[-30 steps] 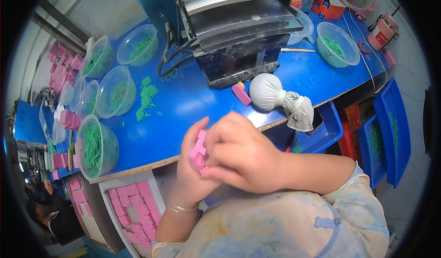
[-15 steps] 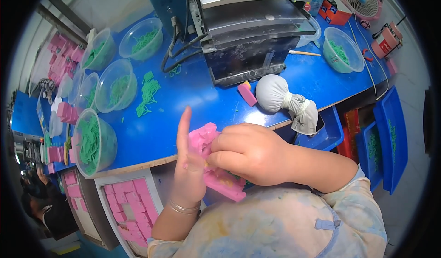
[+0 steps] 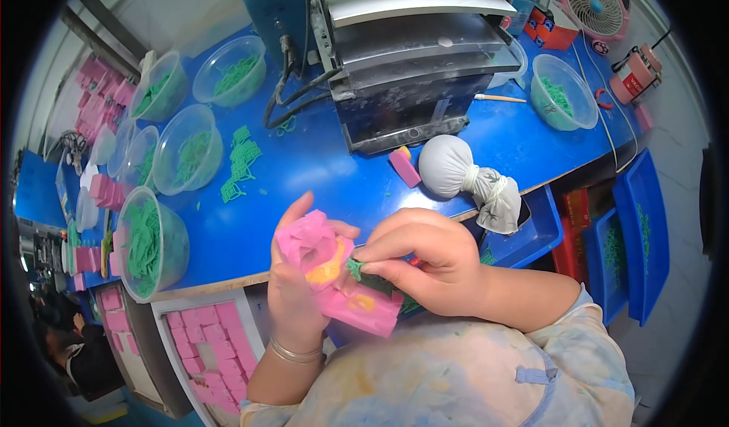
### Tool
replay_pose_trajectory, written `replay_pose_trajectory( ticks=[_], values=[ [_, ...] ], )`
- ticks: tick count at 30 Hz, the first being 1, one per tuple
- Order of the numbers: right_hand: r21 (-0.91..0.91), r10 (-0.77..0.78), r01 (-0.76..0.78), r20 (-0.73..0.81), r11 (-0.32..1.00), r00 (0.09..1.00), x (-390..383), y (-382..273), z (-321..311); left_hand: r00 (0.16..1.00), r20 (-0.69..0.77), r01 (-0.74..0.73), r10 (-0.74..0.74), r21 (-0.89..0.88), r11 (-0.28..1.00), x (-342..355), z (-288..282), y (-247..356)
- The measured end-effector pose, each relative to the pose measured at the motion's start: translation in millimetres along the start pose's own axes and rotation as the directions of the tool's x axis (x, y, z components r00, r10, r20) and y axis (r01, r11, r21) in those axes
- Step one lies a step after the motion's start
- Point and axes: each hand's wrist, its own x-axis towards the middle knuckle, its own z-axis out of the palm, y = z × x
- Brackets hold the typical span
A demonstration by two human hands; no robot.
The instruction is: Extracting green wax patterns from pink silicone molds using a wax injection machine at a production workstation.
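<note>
My left hand (image 3: 295,302) holds a pink rubber mould (image 3: 363,319) over the bench's front edge, fingers behind it and thumb along its side. The mould is spread apart and shows yellow patches on its inner faces. Between the thumb and fingers of my right hand (image 3: 437,264) is a small green wax piece (image 3: 355,268), right beside the parted mould. Its exact shape is too small to make out. More green pieces lie below my right hand, partly hidden by it.
Clear plastic bowls (image 3: 182,223) of green pieces line the bench's left side. Loose green lattice pieces (image 3: 243,159) lie nearby. A machine (image 3: 414,85) stands at the back. A tied white cloth pouch (image 3: 446,167) and a pink block (image 3: 405,169) sit before it. An open drawer (image 3: 254,305) holds pink moulds.
The mould has been turned and opened wider, so its yellow-marked inside shows. My right fingers have drawn back from it slightly, with the green wax piece now visible in their pinch.
</note>
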Motion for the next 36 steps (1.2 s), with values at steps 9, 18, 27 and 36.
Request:
replay_pose_trajectory(
  ticks=[9, 18, 27, 36],
  values=[
    [0.533, 0.641, -0.629, 0.195, 0.566, 0.742, 5, -12, -10, 0.893, 0.442, -0.069, -0.08, 0.312, 0.947, -4, -34, 7],
    [0.168, 0.513, -0.596, 0.364, 0.785, 0.777, 2, -22, -9, 0.98, 0.186, -0.003, -0.066, 0.349, 0.937, -9, 4, 7],
    [0.163, 0.516, -0.601, 0.371, 0.782, 0.772, -2, -14, -11, 0.998, 0.035, 0.023, -0.045, 0.481, 0.876, -14, 16, 11],
    [0.379, 0.533, -0.78, 0.575, 0.498, 0.62, -5, -9, -24, 0.637, 0.733, -0.755, 0.241, 0.656, 0.001, -16, 13, 21]
  ],
)
